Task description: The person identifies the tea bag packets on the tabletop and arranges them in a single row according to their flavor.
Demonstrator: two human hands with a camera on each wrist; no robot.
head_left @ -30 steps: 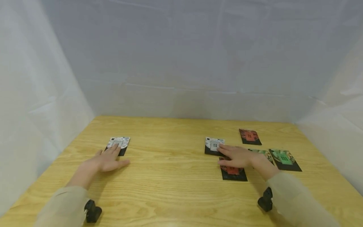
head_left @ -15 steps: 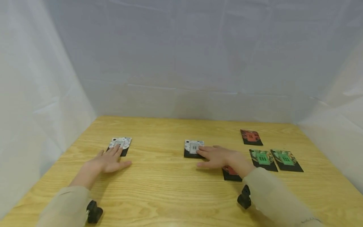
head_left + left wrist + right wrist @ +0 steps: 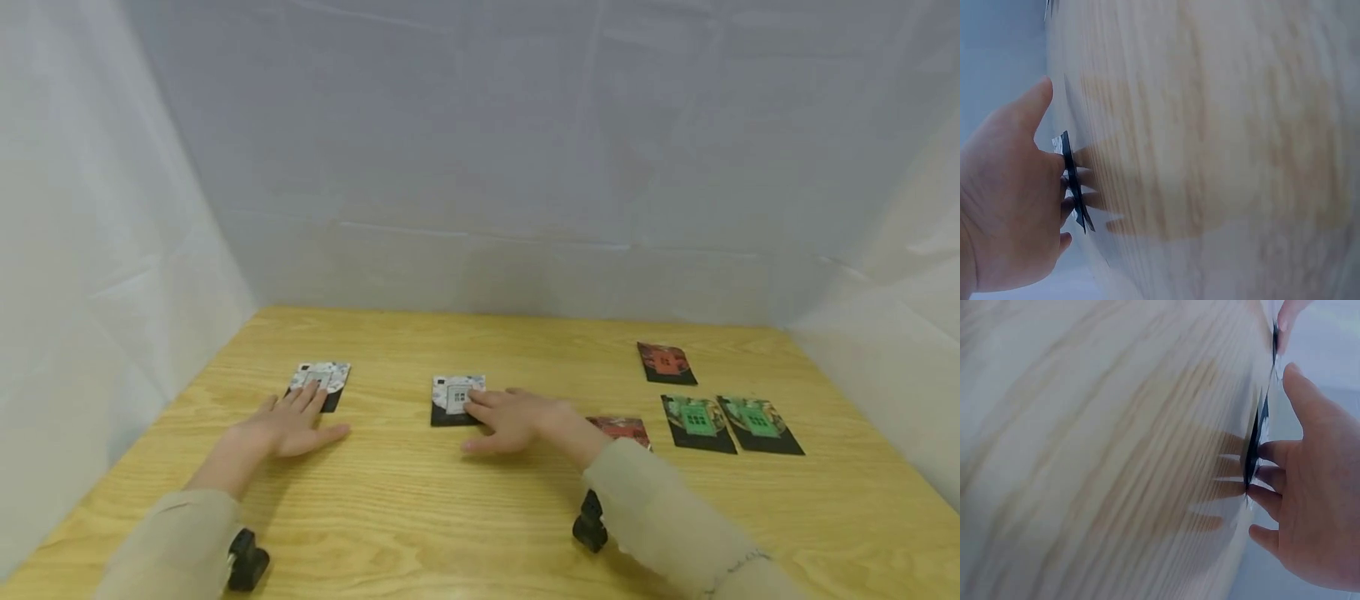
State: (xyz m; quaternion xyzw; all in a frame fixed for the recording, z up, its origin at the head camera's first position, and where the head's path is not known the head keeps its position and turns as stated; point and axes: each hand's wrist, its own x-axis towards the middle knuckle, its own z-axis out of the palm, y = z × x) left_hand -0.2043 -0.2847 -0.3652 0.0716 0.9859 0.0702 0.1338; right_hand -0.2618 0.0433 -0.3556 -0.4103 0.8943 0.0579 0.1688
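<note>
hands (image 3: 288, 427) (image 3: 513, 419) — flat on two white cards (image 3: 318, 379) (image 3: 455, 396)

A wooden table (image 3: 480, 517) with a pale yellow, strongly streaked grain fills the lower half of the head view. White sheeting (image 3: 480, 167) closes it in on three sides: a back panel across the upper frame, creased with a faint horizontal fold low down, and slanting panels at the left and right edges. The light is soft and even, casting only faint shadows on the wood.
</note>
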